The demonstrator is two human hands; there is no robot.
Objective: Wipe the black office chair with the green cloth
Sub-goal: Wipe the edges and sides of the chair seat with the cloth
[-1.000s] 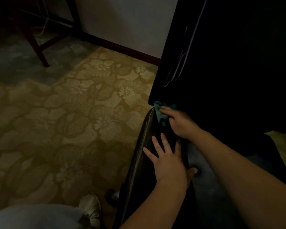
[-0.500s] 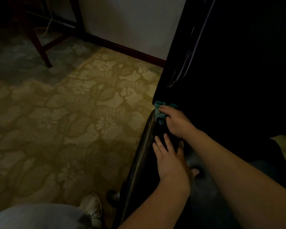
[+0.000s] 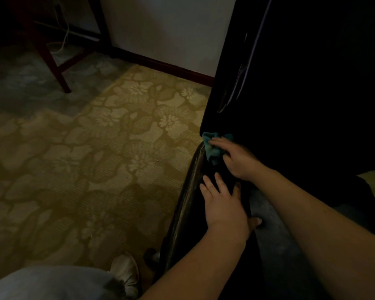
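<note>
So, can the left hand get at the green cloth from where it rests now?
Probably yes. The left hand lies flat on the black office chair close to the green cloth, nothing between them. But the right hand holds the cloth and covers much of it; mainly its left edge is free.

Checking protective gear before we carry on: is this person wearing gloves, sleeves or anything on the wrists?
No. Both forearms are bare as far as the edge of the picture, with no sleeve in view. The left hand and the right hand have no gloves. No watch, band or ring shows, though the light is dim enough to hide a thin ring.
</note>
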